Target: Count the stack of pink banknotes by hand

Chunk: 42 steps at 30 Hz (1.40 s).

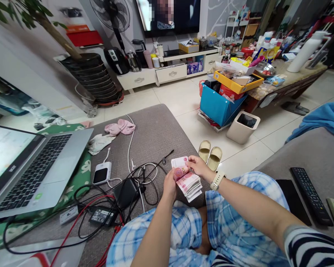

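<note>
My left hand (170, 184) grips a stack of pink banknotes (189, 184) from below, held above my knees in blue checked trousers. The top note (179, 163) is bent upward, and my right hand (198, 165) pinches its upper edge with thumb and fingers. A pale watch (217, 181) sits on my right wrist. Both hands are over the front edge of the grey sofa seat (156, 133).
An open laptop (30, 170) lies at left on a green cushion. Tangled cables, a charger brick (125, 193) and a white power bank (102, 173) lie beside my knees. Two remotes (308, 194) rest at right. Slippers (210, 151), a beige bin (243, 127) and a blue crate (219, 107) stand on the floor.
</note>
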Motion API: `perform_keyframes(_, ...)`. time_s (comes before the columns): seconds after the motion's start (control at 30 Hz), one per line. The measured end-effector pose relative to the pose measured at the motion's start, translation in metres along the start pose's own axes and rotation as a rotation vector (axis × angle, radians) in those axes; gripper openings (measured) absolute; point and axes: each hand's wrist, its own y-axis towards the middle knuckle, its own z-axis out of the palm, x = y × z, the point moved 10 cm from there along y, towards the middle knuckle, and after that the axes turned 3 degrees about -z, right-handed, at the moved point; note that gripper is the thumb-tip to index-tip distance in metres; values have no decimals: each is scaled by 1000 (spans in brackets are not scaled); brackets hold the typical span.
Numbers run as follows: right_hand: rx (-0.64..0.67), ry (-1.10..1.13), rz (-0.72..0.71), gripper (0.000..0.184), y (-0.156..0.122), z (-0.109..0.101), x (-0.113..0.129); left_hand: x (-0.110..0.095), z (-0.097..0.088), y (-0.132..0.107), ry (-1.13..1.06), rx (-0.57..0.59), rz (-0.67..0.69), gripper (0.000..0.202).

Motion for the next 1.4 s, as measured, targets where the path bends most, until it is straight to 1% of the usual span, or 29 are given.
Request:
perform_keyframes(0.17, -50, -78, -56, 21, -5, -9, 5, 17, -13, 10, -26, -26, -56, 34)
perform_keyframes(0.27, -68, -169, -111, 17, -9, -12, 11, 26, -15, 10, -32, -24, -90, 31)
perform_keyframes(0.33, -20, -144, -115, 17, -13, -8, 11, 29, -14, 7, -45, -9, -121, 31)
perform_keyframes(0.43, 120, -44, -54, 16, -19, 5, 7, 33, -12, 0, -75, 25, -193, 36)
perform_keyframes(0.53, 232, -41, -5, 22, -26, 13, 2, 36, -15, -9, -102, 51, -291, 44)
perform_keyframes(0.6, 277, -66, 10, 19, -31, 15, -1, 38, -17, -16, -118, 60, -351, 47)
perform_keyframes(0.67, 288, -100, 14, 17, -36, 15, -4, 40, -19, -22, -134, 62, -381, 47)
perform_keyframes(0.73, 294, -136, -3, 22, -42, 16, -5, 39, -20, -28, -153, 55, -369, 45)
perform_keyframes(0.83, 332, -189, -61, 44, -53, 23, -5, 39, -23, -35, -166, 30, -340, 41)
perform_keyframes(0.9, 360, -226, -91, 51, -59, 31, -9, 41, -25, -41, -155, 7, -344, 40)
perform_keyframes(0.97, 323, -178, -59, 49, -60, 33, -19, 43, -27, -47, -140, -8, -349, 41)
perform_keyframes(1.03, 292, -149, -37, 45, -61, 37, -29, 44, -24, -54, -127, 4, -344, 47)
perform_keyframes(1.1, 245, -146, -20, 42, -62, 37, -37, 45, -17, -59, -111, 67, -318, 56)
perform_keyframes(1.17, 196, -162, -3, 40, -64, 36, -43, 47, -13, -63, -59, 92, -283, 58)
perform_keyframes(1.2, 177, -175, 4, 38, -66, 35, -44, 48, -14, -64, -10, 70, -261, 54)
perform_keyframes(1.27, 151, -206, 6, 35, -70, 33, -42, 49, -24, -66, 134, -38, -206, 44)
perform_keyframes(1.33, 132, -235, -4, 32, -73, 30, -36, 49, -24, -68, 248, -67, -163, 43)
perform_keyframes(1.4, 119, -255, -22, 28, -75, 29, -27, 45, -23, -70, 281, -99, -120, 42)
